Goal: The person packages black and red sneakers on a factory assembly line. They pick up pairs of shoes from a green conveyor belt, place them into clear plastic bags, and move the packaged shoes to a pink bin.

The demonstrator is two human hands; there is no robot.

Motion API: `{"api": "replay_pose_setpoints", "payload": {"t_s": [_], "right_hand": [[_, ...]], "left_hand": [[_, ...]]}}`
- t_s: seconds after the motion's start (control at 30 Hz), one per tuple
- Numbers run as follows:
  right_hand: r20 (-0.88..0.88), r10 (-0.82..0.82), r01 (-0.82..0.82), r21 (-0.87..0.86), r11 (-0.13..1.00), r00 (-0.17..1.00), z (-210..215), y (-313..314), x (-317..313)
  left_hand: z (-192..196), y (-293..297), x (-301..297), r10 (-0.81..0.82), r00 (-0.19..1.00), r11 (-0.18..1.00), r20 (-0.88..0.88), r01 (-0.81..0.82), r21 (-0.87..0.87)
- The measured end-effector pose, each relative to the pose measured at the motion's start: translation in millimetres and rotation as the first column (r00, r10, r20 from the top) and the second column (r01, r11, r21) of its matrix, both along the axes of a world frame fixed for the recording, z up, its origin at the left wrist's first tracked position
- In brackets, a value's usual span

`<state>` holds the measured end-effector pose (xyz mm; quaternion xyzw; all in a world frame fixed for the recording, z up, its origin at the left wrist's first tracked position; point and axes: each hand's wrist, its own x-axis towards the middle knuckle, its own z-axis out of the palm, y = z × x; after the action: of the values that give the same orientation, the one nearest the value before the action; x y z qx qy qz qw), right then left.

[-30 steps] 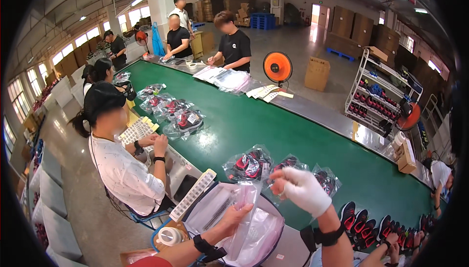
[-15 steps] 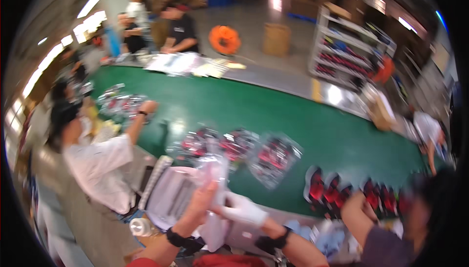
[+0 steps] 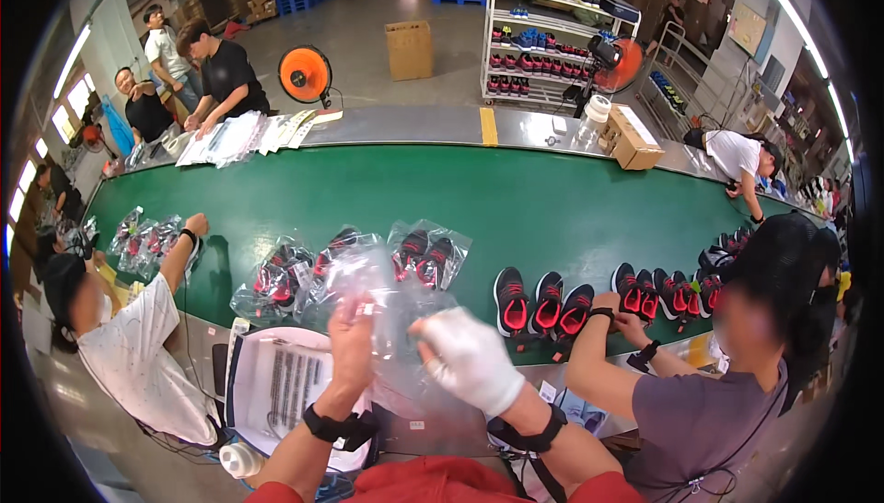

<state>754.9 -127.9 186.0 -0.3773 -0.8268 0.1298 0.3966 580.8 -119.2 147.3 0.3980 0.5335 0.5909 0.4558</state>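
My bare left hand (image 3: 352, 342) is closed on a clear plastic bag (image 3: 398, 309), which hangs between my two hands above the table's near edge. Wearing a white glove with bare fingertips, my right hand (image 3: 468, 360) pinches the bag's other side; motion smears it a little. Just beyond my hands lie black-and-red sneakers in clear bags, among them a bagged pair (image 3: 424, 256) and, further left, another bagged pair (image 3: 281, 273). Unbagged sneakers (image 3: 545, 305) of the same colours stand in a row to the right.
A green conveyor belt (image 3: 387, 185) crosses the view. Left of my arms stands a white bin (image 3: 262, 365). A co-worker (image 3: 700, 402) at right reaches among the shoes; another co-worker (image 3: 129, 356) at left handles bagged shoes. Across the belt sits a cardboard box (image 3: 633, 139).
My view has swung to the right, and the blur has eased. My hands have moved slightly apart, with the bag spread between them.
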Motion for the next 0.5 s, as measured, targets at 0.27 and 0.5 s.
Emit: {"api": "replay_pose_setpoints", "payload": {"t_s": [0.27, 0.5], "right_hand": [[0.317, 0.019, 0.062, -0.243, 0.968, 0.948, -62, 11, 31], [0.003, 0.050, -0.048, -0.192, 0.980, 0.999, -116, 1, -31]], "left_hand": [[19, -90, 74, -0.713, 0.588, 0.615, -0.381, 0.786, 0.062], [-10, -8, 16, -0.122, 0.670, 0.954, -0.733, 0.284, 0.101]]}}
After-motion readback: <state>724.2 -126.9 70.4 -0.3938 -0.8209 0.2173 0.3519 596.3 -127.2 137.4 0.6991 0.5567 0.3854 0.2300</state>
